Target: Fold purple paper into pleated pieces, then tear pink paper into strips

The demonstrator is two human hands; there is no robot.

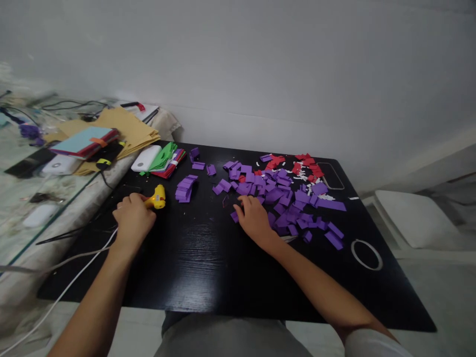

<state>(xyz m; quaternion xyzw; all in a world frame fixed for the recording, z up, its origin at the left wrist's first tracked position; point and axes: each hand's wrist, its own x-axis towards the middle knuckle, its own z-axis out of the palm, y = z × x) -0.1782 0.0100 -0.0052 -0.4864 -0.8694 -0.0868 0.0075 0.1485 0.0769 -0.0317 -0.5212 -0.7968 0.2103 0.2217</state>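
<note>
A yellow glue gun (pixel 158 197) is in my left hand (pixel 134 218), at the left side of the black table (pixel 186 277). My fingers wrap round its handle, and its head points to the right. On the left edge of a loose heap of folded purple paper pieces (pixel 286 198) rests my right hand (pixel 255 218). Its thumb and forefinger stand apart, with no piece visible between them. A purple piece lies just beside the thumb. Between my hands, farther back, is a fanned row of purple paper strips (pixel 186 188).
Red paper pieces (pixel 310 166) and white scraps lie behind the heap. A pale ring (pixel 366 255) is at the right. Green and red paper bundles (pixel 165 158) sit at the back left. A white cord (pixel 74 280) crosses the left edge. A white stool (pixel 416 218) stands at the right.
</note>
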